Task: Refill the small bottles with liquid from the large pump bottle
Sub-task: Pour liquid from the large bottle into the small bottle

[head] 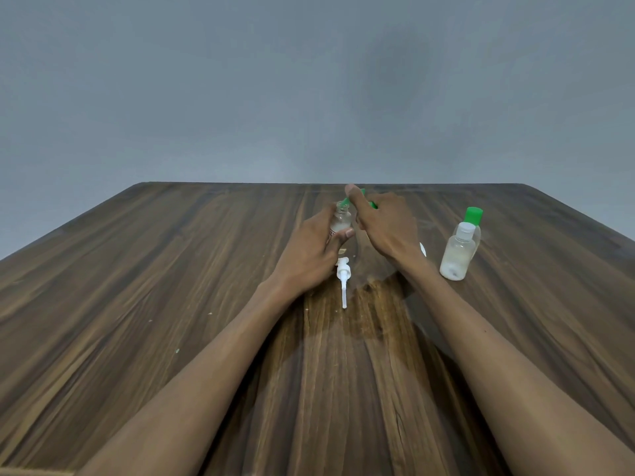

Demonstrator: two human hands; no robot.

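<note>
Filling step in hand, I'd say: left hand (pixel 311 250) curls round a small clear bottle (pixel 341 219) held up mid-table, neck open, while right hand (pixel 385 223) pinches a green funnel-like piece (pixel 354 197) at that neck, most of it hidden, next likely seating it straight before any pour. White plastic pump head (pixel 343 278) with its thin tube lies loose on the wood-grain table (pixel 171 269); two more clear plastic bottles stand right, white-capped one (pixel 457 254) just before green-capped one (pixel 472 219); large bottle's body not in view
</note>
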